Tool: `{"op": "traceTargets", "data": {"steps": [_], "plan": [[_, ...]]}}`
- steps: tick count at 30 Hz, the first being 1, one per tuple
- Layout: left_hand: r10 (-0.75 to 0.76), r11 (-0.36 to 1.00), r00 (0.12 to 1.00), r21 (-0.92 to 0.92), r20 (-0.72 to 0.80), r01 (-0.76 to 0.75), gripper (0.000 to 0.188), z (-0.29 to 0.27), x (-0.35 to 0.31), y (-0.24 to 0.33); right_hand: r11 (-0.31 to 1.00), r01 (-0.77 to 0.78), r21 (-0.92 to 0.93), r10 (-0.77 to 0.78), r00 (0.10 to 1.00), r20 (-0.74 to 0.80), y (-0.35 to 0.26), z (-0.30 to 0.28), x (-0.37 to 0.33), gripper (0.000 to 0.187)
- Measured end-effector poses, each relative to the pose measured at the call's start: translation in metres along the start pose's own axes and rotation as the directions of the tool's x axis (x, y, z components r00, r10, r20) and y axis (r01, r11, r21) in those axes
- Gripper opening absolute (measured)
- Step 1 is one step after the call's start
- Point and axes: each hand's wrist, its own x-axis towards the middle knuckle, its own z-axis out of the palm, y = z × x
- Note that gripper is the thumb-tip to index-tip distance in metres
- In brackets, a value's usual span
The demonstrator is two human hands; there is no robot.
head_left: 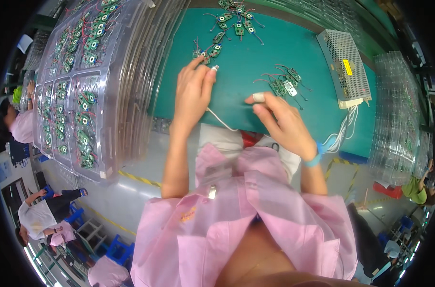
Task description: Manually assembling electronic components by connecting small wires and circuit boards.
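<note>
My left hand (pixel 193 91) is at the left part of a green work mat (pixel 236 62), its fingers curled. A white cable (pixel 221 120) runs from under this palm toward my lap, and a small white tip (pixel 215 68) shows beside the thumb. The index fingertip reaches a small green circuit board (pixel 204 56) with thin wires; whether it presses on it is unclear. My right hand (pixel 284 119) hovers over the mat's near edge, thumb and fingers apart, holding nothing. White tape wraps one finger, and a blue band circles the wrist. Beyond it lies a cluster of wired circuit boards (pixel 285 86).
More wired boards (pixel 239 21) lie at the far edge. A perforated metal power supply (pixel 344 67) with white cables (pixel 344 129) stands at right. Stacked clear trays (pixel 69 122) of boards rise at left; further clear trays (pixel 394 119) stand at right. Other people are in the background.
</note>
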Motion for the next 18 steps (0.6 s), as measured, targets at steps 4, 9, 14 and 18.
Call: {"op": "traceTargets", "data": {"steps": [4,9,14,18], "plan": [[-0.078,0.994,0.997,-0.08,0.027,0.079,0.021,-0.002,-0.033,0.009,0.998,-0.046,0.054,0.046,0.999,0.004,0.005,0.001,-0.003,0.015],[-0.15,0.951,0.988,-0.271,0.022,0.15,0.022,-0.008,-0.059,0.019,0.998,0.05,0.033,-0.049,0.998,-0.03,0.001,0.014,0.007,0.013],[-0.135,0.915,0.99,-0.387,-0.026,0.115,0.023,-0.016,-0.068,0.019,0.976,0.195,-0.098,-0.209,0.963,-0.167,-0.005,0.042,0.034,0.012],[-0.278,0.827,0.954,-0.534,-0.116,0.176,0.024,-0.02,-0.078,0.018,0.93,0.241,-0.278,-0.315,0.912,-0.263,-0.012,0.068,0.055,0.014]]}}
